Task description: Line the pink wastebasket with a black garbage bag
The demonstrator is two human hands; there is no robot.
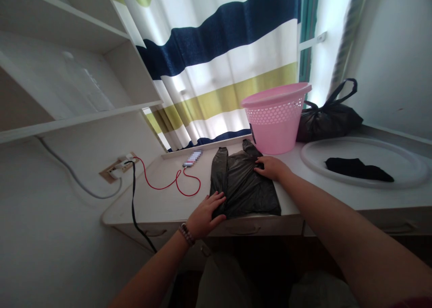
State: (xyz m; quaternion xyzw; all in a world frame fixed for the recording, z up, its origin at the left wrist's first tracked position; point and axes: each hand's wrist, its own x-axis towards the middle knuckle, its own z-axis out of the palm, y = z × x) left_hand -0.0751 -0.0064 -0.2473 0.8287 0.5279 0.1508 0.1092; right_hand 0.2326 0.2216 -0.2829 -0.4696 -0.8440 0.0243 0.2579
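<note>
At mid-frame, below a white, navy and green striped cloth curtain (pixel 222 74), is a white desk (pixel 155 204). At centre left, a flat rectangular phone (pixel 192 158) has a blurred screen. At centre, a thin black plastic bag (pixel 248 189) lies flat: the left hand (pixel 205 214), fingers spread, touches its left edge; the right hand (pixel 271 167) touches its upper right, whether pinching I cannot tell.

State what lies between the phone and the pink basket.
The handle end of a flat black plastic bag lies between the phone and the pink basket, as the head view shows.
</note>
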